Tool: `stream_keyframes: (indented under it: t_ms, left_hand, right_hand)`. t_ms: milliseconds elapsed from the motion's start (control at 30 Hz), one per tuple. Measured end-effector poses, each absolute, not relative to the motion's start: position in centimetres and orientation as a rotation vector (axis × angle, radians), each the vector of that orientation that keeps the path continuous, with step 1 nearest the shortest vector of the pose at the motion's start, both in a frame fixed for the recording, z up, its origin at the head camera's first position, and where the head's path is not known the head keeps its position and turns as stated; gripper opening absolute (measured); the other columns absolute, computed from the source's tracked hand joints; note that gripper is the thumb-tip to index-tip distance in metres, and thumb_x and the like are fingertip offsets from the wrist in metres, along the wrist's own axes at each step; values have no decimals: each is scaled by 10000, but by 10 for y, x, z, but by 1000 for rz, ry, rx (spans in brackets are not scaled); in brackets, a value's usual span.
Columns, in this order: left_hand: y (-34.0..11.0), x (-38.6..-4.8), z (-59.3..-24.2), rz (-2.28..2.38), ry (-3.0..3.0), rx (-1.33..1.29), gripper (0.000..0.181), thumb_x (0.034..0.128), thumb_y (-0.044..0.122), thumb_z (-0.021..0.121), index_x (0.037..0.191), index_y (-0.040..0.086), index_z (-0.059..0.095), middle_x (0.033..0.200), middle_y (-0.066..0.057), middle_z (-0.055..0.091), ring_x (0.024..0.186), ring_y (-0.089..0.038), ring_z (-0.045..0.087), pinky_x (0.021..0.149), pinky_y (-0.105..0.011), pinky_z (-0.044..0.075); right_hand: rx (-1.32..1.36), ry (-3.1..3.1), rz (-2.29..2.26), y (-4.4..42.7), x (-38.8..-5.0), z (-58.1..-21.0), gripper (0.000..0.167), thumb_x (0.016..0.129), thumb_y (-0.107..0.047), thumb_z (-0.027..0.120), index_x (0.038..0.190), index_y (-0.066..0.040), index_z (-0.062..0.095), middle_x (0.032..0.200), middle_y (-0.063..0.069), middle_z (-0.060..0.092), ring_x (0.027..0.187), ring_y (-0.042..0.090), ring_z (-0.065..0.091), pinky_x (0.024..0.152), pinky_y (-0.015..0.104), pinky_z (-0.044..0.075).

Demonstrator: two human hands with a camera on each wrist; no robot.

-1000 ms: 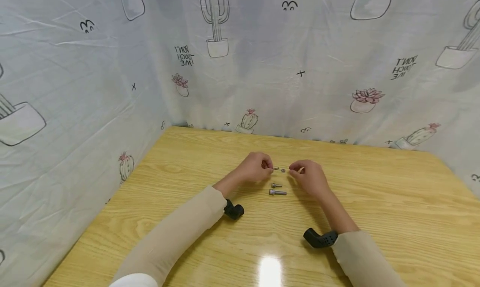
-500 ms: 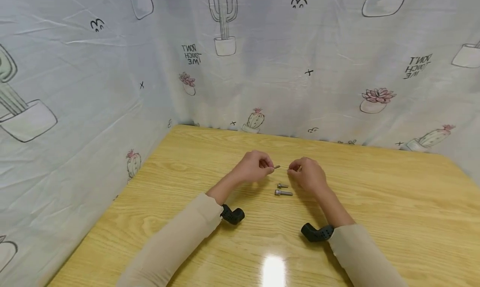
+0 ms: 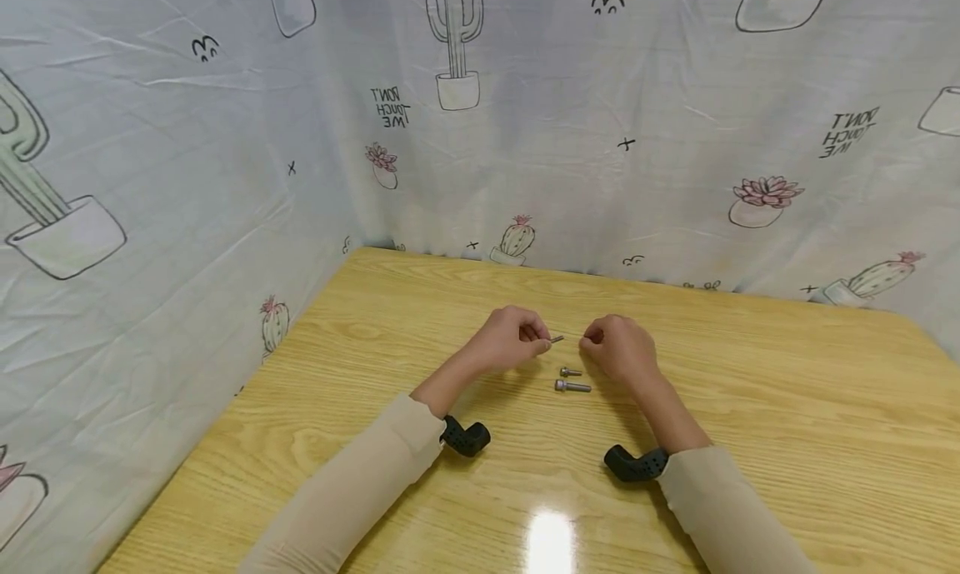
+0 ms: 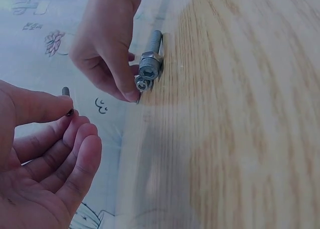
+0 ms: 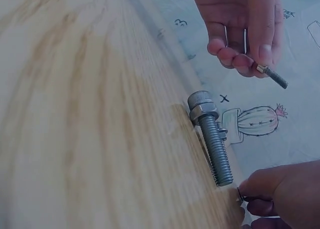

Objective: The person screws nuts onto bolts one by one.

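Observation:
My left hand pinches a small bolt between thumb and forefinger, its threaded end pointing toward the right hand. To the right, my right hand pinches a small nut close to the tabletop; the fingertips hide most of it. Between and nearer than the hands lie two more bolts on the table. The large bolt has a nut threaded on up by its socket head, as the right wrist view shows. Just behind it is a medium bolt, also carrying a nut.
The wooden table reaches back to a pale curtain printed with cacti, which also runs along the left side. Black wrist mounts sit on both forearms, low over the table.
The right hand has taken up the small nut that lay between the hands. The left hand still holds the small bolt. The head view has swung slightly, shifting the scene.

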State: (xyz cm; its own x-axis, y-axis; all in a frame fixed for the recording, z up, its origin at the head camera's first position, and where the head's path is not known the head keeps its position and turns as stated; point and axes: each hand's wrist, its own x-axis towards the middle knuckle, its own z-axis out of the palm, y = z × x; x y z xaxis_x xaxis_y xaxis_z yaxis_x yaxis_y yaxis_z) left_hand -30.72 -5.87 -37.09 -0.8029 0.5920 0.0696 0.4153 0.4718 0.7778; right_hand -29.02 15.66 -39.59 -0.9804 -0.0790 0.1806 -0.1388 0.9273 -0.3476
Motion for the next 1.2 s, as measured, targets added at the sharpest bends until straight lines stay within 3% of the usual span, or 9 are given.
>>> stream_keyframes:
  t_ms: [367, 667, 900, 1033, 1200]
  left_hand:
    - [-57, -307, -369, 1265, 2484, 841, 72, 918, 167, 666, 869, 127, 700, 820, -3, 663, 714, -119, 598, 653, -232, 494]
    - [-52, -307, -366, 1290, 2457, 863, 69, 925, 176, 657, 895, 132, 701, 840, -3, 670, 729, -119, 611, 674, -236, 507]
    - [-43, -306, -359, 1316, 2461, 893, 93, 935, 166, 642, 911, 99, 701, 843, -19, 667, 717, -121, 606, 655, -228, 502]
    - [-40, -305, -356, 1323, 2474, 916, 83, 934, 161, 643, 901, 104, 693, 843, -21, 663, 715, -113, 599, 650, -217, 494]
    - [-35, -302, -354, 1319, 2452, 932, 79, 933, 155, 643, 899, 102, 691, 844, -49, 671, 717, -150, 613, 647, -214, 489]
  right_hand:
    - [145, -2845, 806, 162, -287, -392, 182, 921, -216, 638, 967, -73, 741, 911, 93, 717, 777, 223, 634, 631, 342, 502]
    - [131, -2671, 1444, 165, -276, -387, 359, 935, -366, 634, 1101, -57, 710, 1009, 162, 693, 872, 253, 636, 748, 337, 525]
    - [64, -2565, 1709, 162, -265, -378, 428, 928, -385, 641, 1130, -10, 685, 851, 3, 659, 829, 170, 588, 765, 339, 472]
    - [85, -2517, 1740, 162, -261, -377, 419, 930, -371, 642, 1122, -1, 685, 808, -91, 647, 824, 211, 592, 778, 350, 458]
    - [96, -2486, 1757, 166, -255, -378, 410, 932, -366, 639, 1115, -2, 681, 892, -59, 668, 835, 237, 603, 828, 361, 467]
